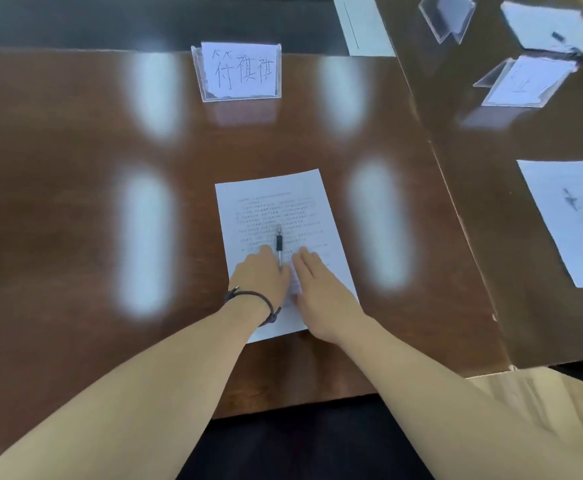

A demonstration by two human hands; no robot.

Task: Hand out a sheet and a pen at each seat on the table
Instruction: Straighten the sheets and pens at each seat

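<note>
A white printed sheet of paper (276,216) lies on the glossy dark-brown wooden worktop (75,202), and both hands rest on its near half. The left hand (260,277), with a dark cord bracelet (253,299) at the wrist, lies flat with its fingers together and clamped on nothing; its inner edge touches the slim silver pen with a black grip (279,244). The right hand (321,292) lies flat just beside it, fingers extended and close together, also holding nothing, so the pen runs up between the two hands and points away from them toward the far side of the sheet. Beyond the fingertips, well apart from them, stands a clear acrylic name-card holder with handwritten characters (240,71), marking this seat. The main risk from here seems to be the polished worktop: if either hand lifts with a sideways drag, the sheet could slide or skew out of line with the name card, and the round pen, touched only along one side, could roll off the paper. A light, straight lift of both hands would probably avoid that. Farther to the right of the right hand, on the adjoining worktop section, another white sheet with a blurred dark object on it (574,220) looks already laid out, with a second name-card holder (525,83) beyond it, so this seat appears close to finished.
</note>
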